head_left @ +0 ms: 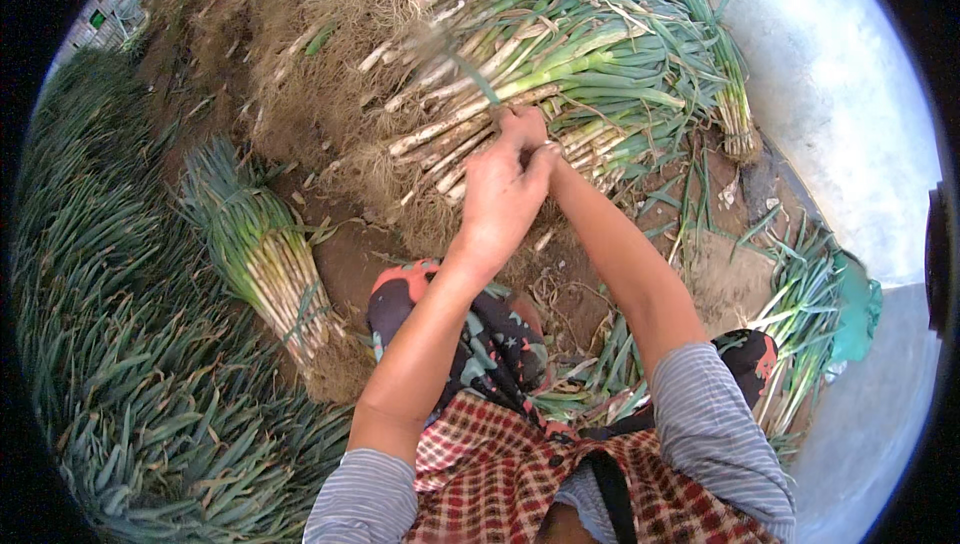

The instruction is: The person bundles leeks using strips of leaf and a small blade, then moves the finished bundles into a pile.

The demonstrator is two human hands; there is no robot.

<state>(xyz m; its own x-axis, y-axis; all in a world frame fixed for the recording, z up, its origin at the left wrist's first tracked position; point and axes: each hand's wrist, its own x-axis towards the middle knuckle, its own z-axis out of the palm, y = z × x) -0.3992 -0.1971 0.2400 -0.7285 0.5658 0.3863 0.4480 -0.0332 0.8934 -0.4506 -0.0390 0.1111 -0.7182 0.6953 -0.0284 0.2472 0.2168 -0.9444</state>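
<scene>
My left hand (492, 184) and my right hand (530, 127) are closed tightly together over a pile of spring onions (450, 134) with white stems and green tops. From the top of the joined hands sticks out a narrow green strip (474, 76), its far end blurred; the strip looks pinched between my fingers. My left hand partly covers the right, so some fingers are hidden. The stems lie directly beneath, roots to the left and leaves to the right. Whether the strip passes around any stems cannot be seen.
Left of my knees lies a tied bundle of spring onions (270, 264). Dense green tops (130, 344) fill the left side. Another bundle (735, 109) rests at the upper right beside pale sheeting (840, 74). Loose onions (800, 314) and a green plastic piece (855, 309) lie right.
</scene>
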